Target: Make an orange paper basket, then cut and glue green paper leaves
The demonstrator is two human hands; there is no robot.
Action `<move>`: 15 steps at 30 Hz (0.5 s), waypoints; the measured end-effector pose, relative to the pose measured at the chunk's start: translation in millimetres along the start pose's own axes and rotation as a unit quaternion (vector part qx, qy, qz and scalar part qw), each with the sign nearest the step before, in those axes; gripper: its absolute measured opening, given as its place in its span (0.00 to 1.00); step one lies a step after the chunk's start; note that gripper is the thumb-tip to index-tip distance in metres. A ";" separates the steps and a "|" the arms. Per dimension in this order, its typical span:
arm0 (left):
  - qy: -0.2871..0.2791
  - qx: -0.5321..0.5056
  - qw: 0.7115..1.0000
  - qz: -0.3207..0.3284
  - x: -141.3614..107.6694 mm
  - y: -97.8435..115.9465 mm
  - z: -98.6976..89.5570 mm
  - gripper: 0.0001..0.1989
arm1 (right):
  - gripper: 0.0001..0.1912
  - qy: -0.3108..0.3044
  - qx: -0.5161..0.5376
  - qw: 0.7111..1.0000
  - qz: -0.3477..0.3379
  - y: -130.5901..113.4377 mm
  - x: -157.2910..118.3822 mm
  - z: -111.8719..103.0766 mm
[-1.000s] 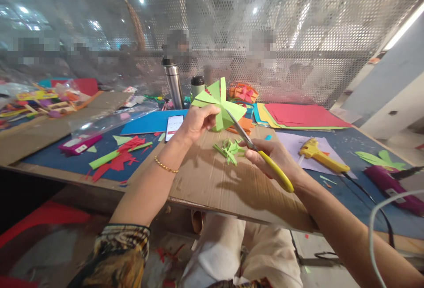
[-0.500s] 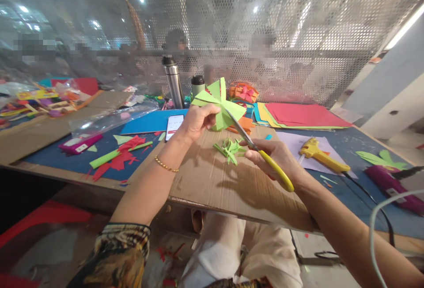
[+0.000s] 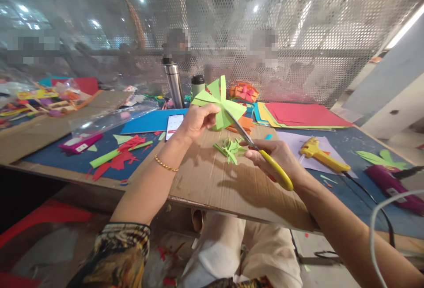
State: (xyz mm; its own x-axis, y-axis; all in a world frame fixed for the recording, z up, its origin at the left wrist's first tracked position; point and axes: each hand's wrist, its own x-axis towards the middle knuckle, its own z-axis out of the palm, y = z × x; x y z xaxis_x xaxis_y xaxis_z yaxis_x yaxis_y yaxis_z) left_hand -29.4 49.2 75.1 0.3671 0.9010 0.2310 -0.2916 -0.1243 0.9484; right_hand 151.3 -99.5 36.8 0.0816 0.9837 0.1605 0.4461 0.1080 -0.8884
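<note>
Pinched between the thumb and fingers of my left hand [image 3: 199, 121] is a light green paper flower shape [image 3: 222, 102] with several pointed petals, held up above the cardboard. My right hand [image 3: 276, 160] grips a pair of scissors [image 3: 273, 168] with yellow handles. The blades point up and left, their tips at the paper near its centre between two petals. Whether the blades are slightly apart is too fine to make out. Below the paper, a small heap of green paper scraps [image 3: 231, 150] lies on the cardboard sheet [image 3: 205, 175].
A yellow glue gun [image 3: 323, 157] rests on lilac paper at right, its cord trailing forward. Coloured paper sheets [image 3: 304, 115] are stacked behind it. At left lie a phone [image 3: 174, 125], red scraps [image 3: 121, 162] and a purple tool [image 3: 81, 143]. A steel flask [image 3: 174, 82] stands at the back.
The green paper's upper and right petals have shifted very slightly. Both hands keep nearly the same place and grip, and the scissors stay at the paper.
</note>
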 end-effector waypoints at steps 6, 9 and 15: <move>-0.019 -0.003 1.000 0.007 -3.1 -1.6 1.4 0.13 | 0.51 -0.002 0.008 1.000 0.006 -2.0 -0.3 0.4; -0.028 -0.001 1.000 0.005 -3.7 -2.6 1.1 0.13 | 0.50 0.000 0.020 1.000 0.012 -2.1 -0.3 1.3; -0.029 -0.002 1.000 0.007 -2.5 -4.9 0.5 0.13 | 0.49 0.002 0.025 1.000 0.014 -1.3 -0.7 2.4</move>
State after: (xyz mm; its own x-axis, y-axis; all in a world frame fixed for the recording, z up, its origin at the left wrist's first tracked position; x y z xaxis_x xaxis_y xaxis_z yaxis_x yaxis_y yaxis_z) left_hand -28.5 47.4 69.9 0.4139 0.8733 0.2570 -0.3000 -0.1356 0.9442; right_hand 148.6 -100.0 36.8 0.0977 0.9857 0.1376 0.3984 0.0880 -0.9130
